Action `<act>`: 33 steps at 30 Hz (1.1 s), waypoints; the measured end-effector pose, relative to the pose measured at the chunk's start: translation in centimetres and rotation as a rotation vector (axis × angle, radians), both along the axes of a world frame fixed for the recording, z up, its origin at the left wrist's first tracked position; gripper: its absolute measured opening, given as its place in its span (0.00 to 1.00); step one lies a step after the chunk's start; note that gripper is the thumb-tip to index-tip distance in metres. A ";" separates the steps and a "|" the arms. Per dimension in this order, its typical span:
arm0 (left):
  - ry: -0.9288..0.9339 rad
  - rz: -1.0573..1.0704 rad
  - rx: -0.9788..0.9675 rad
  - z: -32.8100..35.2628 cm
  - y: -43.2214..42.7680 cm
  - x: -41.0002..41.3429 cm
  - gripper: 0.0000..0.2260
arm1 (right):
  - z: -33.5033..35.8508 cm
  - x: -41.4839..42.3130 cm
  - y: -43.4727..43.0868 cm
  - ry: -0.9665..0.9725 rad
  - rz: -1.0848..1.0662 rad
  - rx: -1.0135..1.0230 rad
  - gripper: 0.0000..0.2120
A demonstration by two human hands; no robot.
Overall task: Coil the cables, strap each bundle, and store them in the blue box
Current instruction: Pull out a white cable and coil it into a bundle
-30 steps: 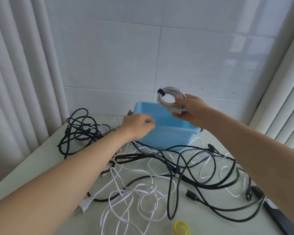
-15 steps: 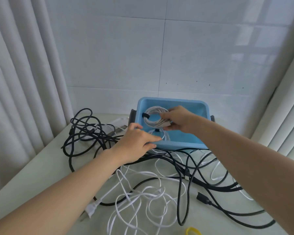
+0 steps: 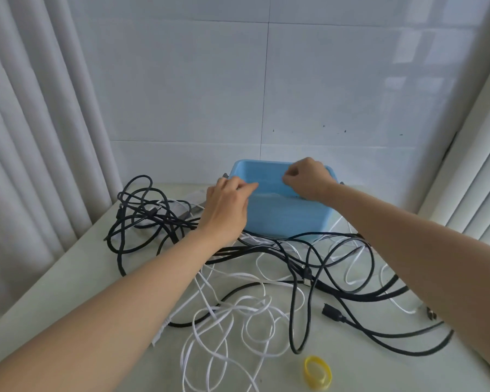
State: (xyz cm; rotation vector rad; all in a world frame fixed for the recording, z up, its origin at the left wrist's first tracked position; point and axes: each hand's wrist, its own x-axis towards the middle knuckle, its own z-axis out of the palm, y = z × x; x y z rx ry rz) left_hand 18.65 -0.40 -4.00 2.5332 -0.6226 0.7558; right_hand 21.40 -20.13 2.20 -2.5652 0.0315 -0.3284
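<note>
Fingers [image 3: 248, 186] of the left hand [image 3: 227, 210] lie nearly straight on the left rim of the box [image 3: 283, 219]. The right hand [image 3: 309, 179] hangs over the box's opening, fingers curled with nothing seen in them. The box stands at the back of the bench [image 3: 68, 278]. Black cables [image 3: 309, 250] and white cables [image 3: 238, 312] lie tangled in front of it, and a strap [image 3: 317, 376] lies nearest.

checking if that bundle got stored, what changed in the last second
The right hand lowered the strapped white bundle into the blue box and let go; it now hovers curled and empty over it, the bundle hidden. The left hand stayed at the near rim; loose cables lie as before.
</note>
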 end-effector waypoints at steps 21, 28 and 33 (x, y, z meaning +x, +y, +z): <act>0.518 -0.354 0.006 -1.2 2.5 -22.1 0.11 | -7.6 -27.2 -0.6 -0.025 0.577 0.070 0.06; 0.459 -0.248 0.298 -4.4 5.0 -24.1 0.21 | -11.6 -28.4 -0.7 -0.018 0.598 -0.141 0.18; 0.403 -0.281 0.109 -4.8 4.6 -24.0 0.08 | -11.7 -27.7 -1.7 -0.143 0.312 -0.277 0.10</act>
